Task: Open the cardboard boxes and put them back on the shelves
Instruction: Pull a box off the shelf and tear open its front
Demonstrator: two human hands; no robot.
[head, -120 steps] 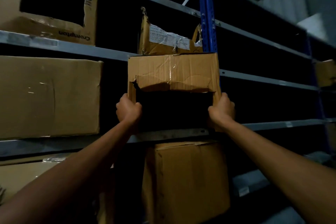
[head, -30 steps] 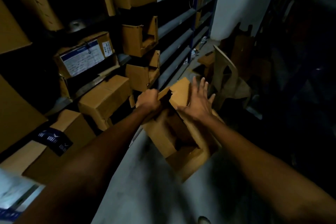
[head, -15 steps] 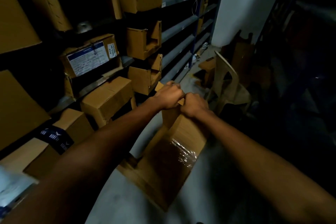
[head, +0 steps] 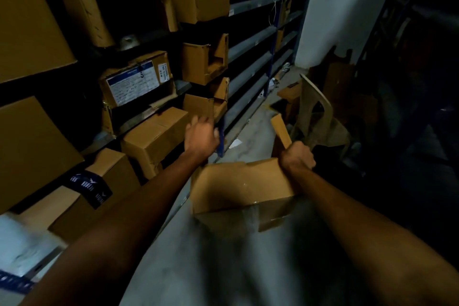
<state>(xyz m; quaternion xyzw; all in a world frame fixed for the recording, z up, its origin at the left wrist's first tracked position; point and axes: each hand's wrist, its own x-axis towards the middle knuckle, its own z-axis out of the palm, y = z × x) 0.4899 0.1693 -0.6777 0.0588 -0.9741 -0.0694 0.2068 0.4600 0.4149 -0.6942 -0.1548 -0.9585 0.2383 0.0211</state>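
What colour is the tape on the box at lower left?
The tape is dark blue-black with white lettering, clearest in the head view.

"234" — white sticker (head: pixel 163 72), shelved box (head: pixel 129 63)

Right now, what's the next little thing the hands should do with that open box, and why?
Probably bring the left hand to the left wall of the cardboard box and grip it. Only the right hand holds it, curled round a flap, while the left hovers free. The box looks open, so two hands could lift it toward the shelves.
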